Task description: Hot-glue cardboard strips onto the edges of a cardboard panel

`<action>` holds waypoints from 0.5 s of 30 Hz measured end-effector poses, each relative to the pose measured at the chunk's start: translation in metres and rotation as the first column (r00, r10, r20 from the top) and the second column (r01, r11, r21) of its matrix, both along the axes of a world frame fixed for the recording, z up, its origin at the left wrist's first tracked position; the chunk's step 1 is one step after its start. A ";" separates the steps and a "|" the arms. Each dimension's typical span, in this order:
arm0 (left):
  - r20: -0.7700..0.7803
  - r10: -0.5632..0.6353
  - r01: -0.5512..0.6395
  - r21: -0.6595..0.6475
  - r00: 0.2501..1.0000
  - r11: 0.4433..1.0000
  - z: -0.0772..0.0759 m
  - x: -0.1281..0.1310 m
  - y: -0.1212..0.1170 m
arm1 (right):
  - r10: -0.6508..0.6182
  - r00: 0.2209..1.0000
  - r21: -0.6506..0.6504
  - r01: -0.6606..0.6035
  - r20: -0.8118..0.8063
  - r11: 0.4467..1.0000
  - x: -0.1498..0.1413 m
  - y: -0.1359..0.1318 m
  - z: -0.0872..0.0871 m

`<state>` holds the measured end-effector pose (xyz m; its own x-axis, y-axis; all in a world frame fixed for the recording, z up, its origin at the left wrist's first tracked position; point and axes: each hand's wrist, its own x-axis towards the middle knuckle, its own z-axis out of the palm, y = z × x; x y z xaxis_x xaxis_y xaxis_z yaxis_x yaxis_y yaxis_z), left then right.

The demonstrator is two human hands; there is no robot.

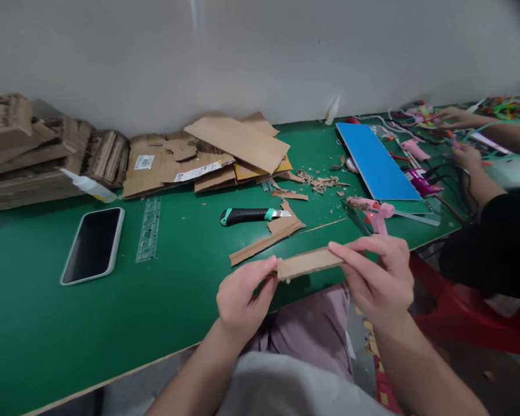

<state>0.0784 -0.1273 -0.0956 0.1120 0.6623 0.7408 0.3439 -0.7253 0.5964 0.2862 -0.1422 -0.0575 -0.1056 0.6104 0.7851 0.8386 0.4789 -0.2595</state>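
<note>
Both my hands hold a small flat cardboard strip (308, 263) above the front edge of the green table (164, 300). My left hand (242, 297) pinches its left end with thumb and fingers closed. My right hand (379, 277) grips its right end, fingers curled round it. On the table just beyond lie a longer cardboard strip (266, 240) and a green and black utility knife (253, 216) with its blade out.
A phone (93, 245) and a clear ruler (149, 229) lie at the left. Cardboard sheets (225, 151) and stacks (30, 144) line the wall. A blue board (375, 160), pink glue guns (375, 211) and another person's hands (465, 153) are at the right.
</note>
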 end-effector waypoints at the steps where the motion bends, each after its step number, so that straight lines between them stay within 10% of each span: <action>1: 0.007 0.033 -0.033 -0.012 0.999 0.999 -0.001 0.001 0.000 | -0.021 0.995 -0.044 0.017 -0.096 0.999 0.000 0.000 0.001; 6: -0.008 0.044 -0.044 -0.021 0.999 0.999 -0.003 0.002 0.001 | -0.070 0.691 -0.259 -0.174 -0.720 0.950 0.000 0.010 0.003; 10: -0.027 0.057 -0.057 0.010 0.998 0.998 0.000 0.002 0.003 | -0.033 0.491 -0.259 -0.399 -0.870 0.879 -0.001 0.020 0.012; 15: -0.031 0.059 -0.059 0.017 0.998 0.998 0.001 0.002 0.005 | 0.084 0.716 -0.266 -0.361 -0.693 0.894 0.004 0.029 0.024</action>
<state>0.0801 -0.1226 -0.0949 0.0963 0.6565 0.7481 0.4044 -0.7126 0.5733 0.2902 -0.1132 -0.0335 0.1727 0.8827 0.4372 0.2724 0.3837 -0.8824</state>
